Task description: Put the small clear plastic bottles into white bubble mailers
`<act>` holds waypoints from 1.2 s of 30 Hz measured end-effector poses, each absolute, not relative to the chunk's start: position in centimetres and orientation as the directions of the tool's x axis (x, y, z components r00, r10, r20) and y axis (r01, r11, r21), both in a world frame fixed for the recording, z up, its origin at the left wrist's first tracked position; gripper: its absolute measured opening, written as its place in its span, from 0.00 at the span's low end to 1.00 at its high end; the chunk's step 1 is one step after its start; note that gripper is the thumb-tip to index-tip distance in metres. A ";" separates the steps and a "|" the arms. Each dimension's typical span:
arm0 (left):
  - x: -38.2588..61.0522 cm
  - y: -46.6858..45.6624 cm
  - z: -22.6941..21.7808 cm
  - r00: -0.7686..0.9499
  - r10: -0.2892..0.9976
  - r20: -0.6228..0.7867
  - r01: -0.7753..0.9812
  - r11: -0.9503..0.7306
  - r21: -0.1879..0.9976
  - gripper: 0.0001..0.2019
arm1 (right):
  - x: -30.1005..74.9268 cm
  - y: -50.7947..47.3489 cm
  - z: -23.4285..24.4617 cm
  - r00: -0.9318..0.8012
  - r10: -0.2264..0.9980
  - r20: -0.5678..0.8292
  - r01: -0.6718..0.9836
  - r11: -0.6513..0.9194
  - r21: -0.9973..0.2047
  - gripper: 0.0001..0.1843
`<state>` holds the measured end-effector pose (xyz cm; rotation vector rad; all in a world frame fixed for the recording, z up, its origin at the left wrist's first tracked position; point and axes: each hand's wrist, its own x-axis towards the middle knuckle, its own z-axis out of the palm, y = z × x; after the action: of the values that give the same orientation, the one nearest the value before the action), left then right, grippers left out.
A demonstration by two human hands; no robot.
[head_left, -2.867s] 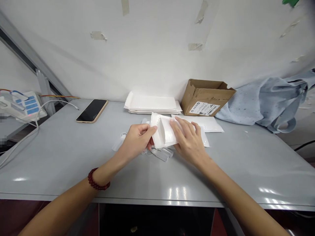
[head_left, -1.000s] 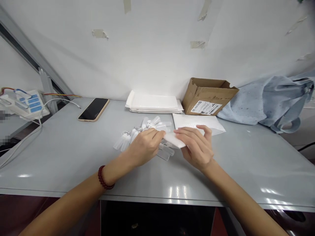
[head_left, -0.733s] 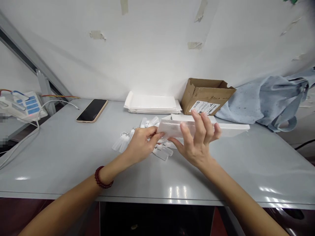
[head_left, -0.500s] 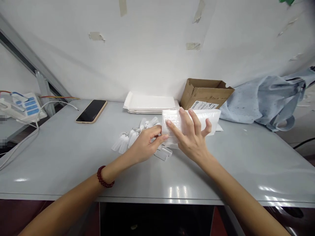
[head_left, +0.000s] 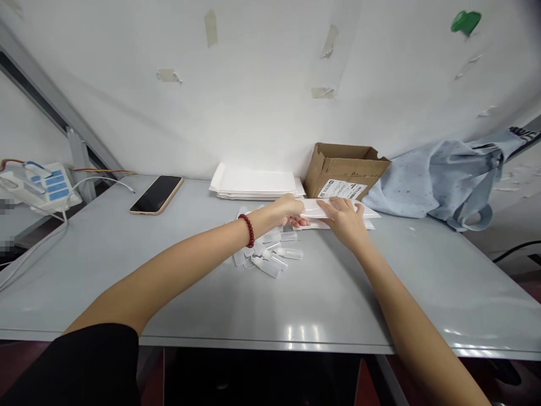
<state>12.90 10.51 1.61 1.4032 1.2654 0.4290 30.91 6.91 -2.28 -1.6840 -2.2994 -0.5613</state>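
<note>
A white bubble mailer is held low over the table between both hands. My left hand is closed at its left end, knuckles up and some fingertips showing below; whether anything else is inside that hand is hidden. On the mailer's right half, my right hand grips with thumb and fingers over the top. A loose heap of small clear plastic pieces with white ends lies beneath and in front of my left wrist. Another flat white piece shows under the held mailer.
A stack of white mailers lies against the wall. An open cardboard box with a label stands right of it, beside a light blue cloth bag. A phone, a white cable and a power strip are at left.
The mailer has tipped from facing me to nearly flat and lowered. My left hand has moved right and up, turning knuckles up at its end; my right-hand fingers have closed over it.
</note>
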 end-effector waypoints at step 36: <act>1.3 15.6 2.3 0.347 0.927 0.145 0.933 -0.357 0.052 0.11 | 28.6 5.1 -1.1 -0.234 0.950 0.208 0.972 0.224 0.068 0.45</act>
<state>1.31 15.62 2.35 2.6104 1.8033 0.2369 28.60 5.13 -1.13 -1.8638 -2.3598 -0.2766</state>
